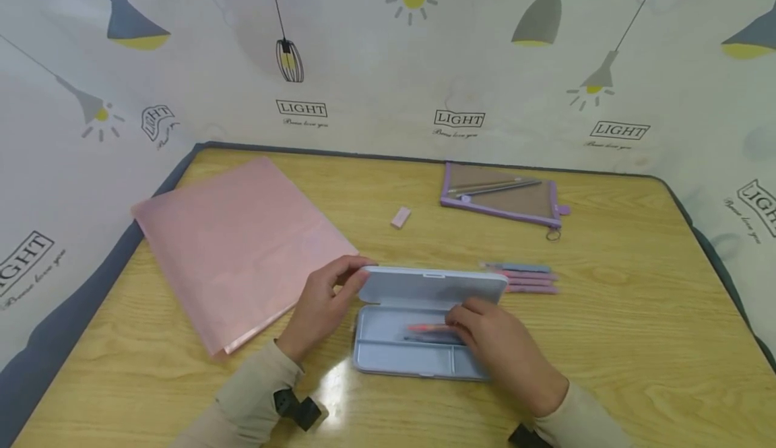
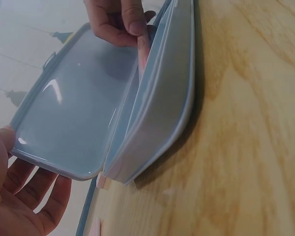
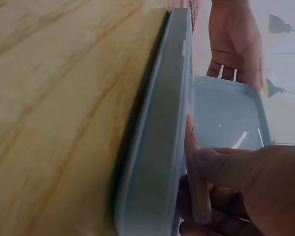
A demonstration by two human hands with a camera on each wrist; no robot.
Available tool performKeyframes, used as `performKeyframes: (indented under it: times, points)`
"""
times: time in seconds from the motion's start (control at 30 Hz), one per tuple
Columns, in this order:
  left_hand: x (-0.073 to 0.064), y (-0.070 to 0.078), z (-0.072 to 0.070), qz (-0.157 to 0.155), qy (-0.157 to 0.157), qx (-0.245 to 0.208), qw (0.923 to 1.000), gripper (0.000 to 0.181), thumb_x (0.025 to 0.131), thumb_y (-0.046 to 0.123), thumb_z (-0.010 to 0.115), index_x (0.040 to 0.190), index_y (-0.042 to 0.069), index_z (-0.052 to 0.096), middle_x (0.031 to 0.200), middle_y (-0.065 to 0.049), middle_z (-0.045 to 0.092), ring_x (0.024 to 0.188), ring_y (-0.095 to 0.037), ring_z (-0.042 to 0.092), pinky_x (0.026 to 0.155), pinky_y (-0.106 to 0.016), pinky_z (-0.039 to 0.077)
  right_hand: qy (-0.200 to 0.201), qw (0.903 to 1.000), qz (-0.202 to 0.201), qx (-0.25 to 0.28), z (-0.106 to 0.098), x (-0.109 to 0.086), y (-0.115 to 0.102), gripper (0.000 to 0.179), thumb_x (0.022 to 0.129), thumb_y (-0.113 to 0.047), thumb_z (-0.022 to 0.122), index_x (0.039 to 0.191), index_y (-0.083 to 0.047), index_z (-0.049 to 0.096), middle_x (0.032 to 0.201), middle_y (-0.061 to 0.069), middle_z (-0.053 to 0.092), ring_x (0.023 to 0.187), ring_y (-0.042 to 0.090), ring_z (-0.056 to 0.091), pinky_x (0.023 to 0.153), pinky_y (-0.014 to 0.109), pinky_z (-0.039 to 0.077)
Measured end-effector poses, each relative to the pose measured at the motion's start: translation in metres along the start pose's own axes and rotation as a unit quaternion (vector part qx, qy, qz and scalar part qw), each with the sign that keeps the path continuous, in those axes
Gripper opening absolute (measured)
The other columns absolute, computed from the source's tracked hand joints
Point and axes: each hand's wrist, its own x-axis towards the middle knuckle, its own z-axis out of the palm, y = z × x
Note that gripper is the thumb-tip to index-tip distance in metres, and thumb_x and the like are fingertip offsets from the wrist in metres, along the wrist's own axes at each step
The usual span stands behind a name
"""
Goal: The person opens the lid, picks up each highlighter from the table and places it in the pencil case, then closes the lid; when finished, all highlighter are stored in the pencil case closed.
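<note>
A light blue pencil case point(image 1: 388, 357) lies on the table with its lid point(image 1: 433, 286) raised. My left hand point(image 1: 321, 310) holds the lid's left corner between thumb and fingers; the left wrist view shows this hand point(image 2: 19, 196) at the lid edge. Over the long compartment, my right hand point(image 1: 506, 350) pinches a pink pen point(image 1: 427, 327), its tip pointing left. The right wrist view shows the pen point(image 3: 199, 191) between thumb and fingers, just inside the case wall. Beneath it in the compartment is a thin dark pen-like item point(image 1: 418, 339), partly hidden by the hand.
Several pink and blue pens point(image 1: 530, 277) lie behind the case to the right. A pink eraser point(image 1: 401, 217) is farther back. At the back right lies a purple-edged mesh pouch point(image 1: 503, 209) with pencils. A pink folder point(image 1: 242, 246) covers the left side of the table.
</note>
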Motion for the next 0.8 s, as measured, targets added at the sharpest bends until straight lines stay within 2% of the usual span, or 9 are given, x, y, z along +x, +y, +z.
performKeyframes:
  times: [0.2, 0.4, 0.57, 0.7, 0.8]
  points:
    - [0.0, 0.0, 0.0, 0.005, 0.002, 0.003, 1.0, 0.021, 0.103, 0.021, 0.054, 0.119, 0.018, 0.068, 0.105, 0.001, 0.072, 0.088, -0.012, 0.068, 0.076, -0.03, 0.053, 0.004, 0.9998, -0.021, -0.001, 0.006, -0.002, 0.002, 0.011, 0.085, -0.011, 0.077, 0.089, -0.021, 0.074, 0.08, -0.01, 0.058, 0.075, 0.005, 0.057, 0.069, 0.027, 0.052]
    - [-0.001, 0.0, 0.0, 0.009, 0.002, 0.003, 1.0, 0.021, 0.103, 0.021, 0.054, 0.118, 0.018, 0.068, 0.106, 0.001, 0.072, 0.088, -0.012, 0.068, 0.076, -0.029, 0.053, -0.003, 0.9991, -0.038, -0.02, 0.011, -0.004, 0.002, 0.019, 0.083, -0.002, 0.075, 0.088, -0.02, 0.076, 0.084, -0.007, 0.063, 0.082, 0.011, 0.06, 0.076, 0.03, 0.054]
    - [-0.001, 0.0, 0.0, 0.013, 0.002, -0.001, 0.9999, 0.02, 0.103, 0.02, 0.055, 0.118, 0.017, 0.068, 0.104, 0.001, 0.072, 0.087, -0.014, 0.069, 0.074, -0.029, 0.053, 0.0, 0.9992, -0.037, -0.018, 0.011, -0.004, 0.002, 0.022, 0.082, 0.0, 0.074, 0.088, -0.021, 0.078, 0.085, -0.006, 0.063, 0.083, 0.011, 0.06, 0.077, 0.03, 0.054]
    - [-0.001, 0.0, 0.0, 0.008, 0.001, 0.001, 1.0, 0.021, 0.103, 0.021, 0.055, 0.118, 0.018, 0.068, 0.104, 0.001, 0.072, 0.087, -0.013, 0.068, 0.075, -0.029, 0.053, -0.013, 0.9995, -0.029, -0.009, 0.003, -0.005, 0.001, 0.016, 0.085, -0.005, 0.075, 0.089, -0.021, 0.077, 0.086, -0.008, 0.062, 0.084, 0.009, 0.058, 0.077, 0.029, 0.053]
    - [-0.001, 0.001, 0.0, 0.004, 0.0, 0.002, 1.0, 0.021, 0.103, 0.021, 0.055, 0.118, 0.018, 0.068, 0.105, 0.001, 0.072, 0.088, -0.012, 0.068, 0.076, -0.029, 0.053, -0.007, 0.9995, -0.032, 0.0, -0.013, -0.006, 0.0, 0.007, 0.086, -0.015, 0.076, 0.091, -0.02, 0.076, 0.088, -0.009, 0.063, 0.085, 0.008, 0.058, 0.078, 0.03, 0.052]
